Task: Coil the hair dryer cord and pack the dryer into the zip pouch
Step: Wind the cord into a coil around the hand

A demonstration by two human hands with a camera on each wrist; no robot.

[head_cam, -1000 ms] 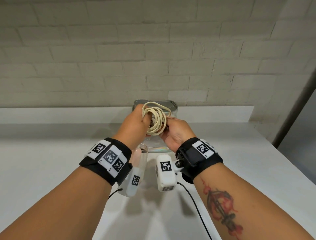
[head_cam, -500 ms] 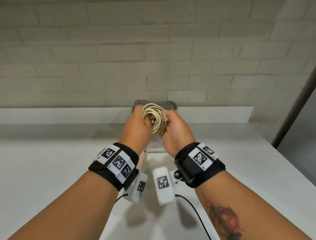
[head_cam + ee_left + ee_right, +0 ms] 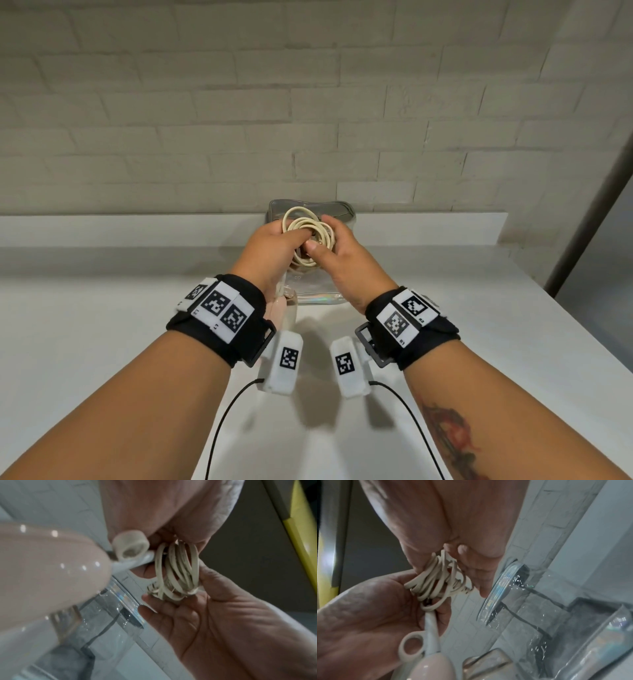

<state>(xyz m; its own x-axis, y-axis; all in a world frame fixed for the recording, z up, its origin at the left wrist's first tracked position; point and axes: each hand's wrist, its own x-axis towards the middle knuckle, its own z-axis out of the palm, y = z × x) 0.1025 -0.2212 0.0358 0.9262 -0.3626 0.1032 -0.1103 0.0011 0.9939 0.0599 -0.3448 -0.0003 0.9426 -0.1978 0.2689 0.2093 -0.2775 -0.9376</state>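
Note:
Both hands hold up a small coil of cream cord (image 3: 308, 228) in front of the clear zip pouch (image 3: 317, 296). My left hand (image 3: 286, 240) grips the coil from the left, thumb across its front. My right hand (image 3: 322, 236) pinches it from the right with thumb and fingers. The pink hair dryer (image 3: 278, 310) hangs by the cord's end under my left wrist, mostly hidden. In the left wrist view the dryer (image 3: 42, 568), its hanging loop (image 3: 130, 545) and the cord (image 3: 178, 572) show close up. The right wrist view shows the cord (image 3: 436, 580) between both palms.
The pouch stands upright on the white counter (image 3: 102, 342), against a low ledge (image 3: 137, 228) below a brick wall. Its zipped top (image 3: 308, 205) shows behind the hands. Black cables (image 3: 222, 421) run back from the wrist cameras. A dark post (image 3: 596, 219) rises beyond the counter's right edge.
The wide loops have been gathered into a tighter bundle. My right thumb has come round onto the coil's front, and both wrists have turned inward.

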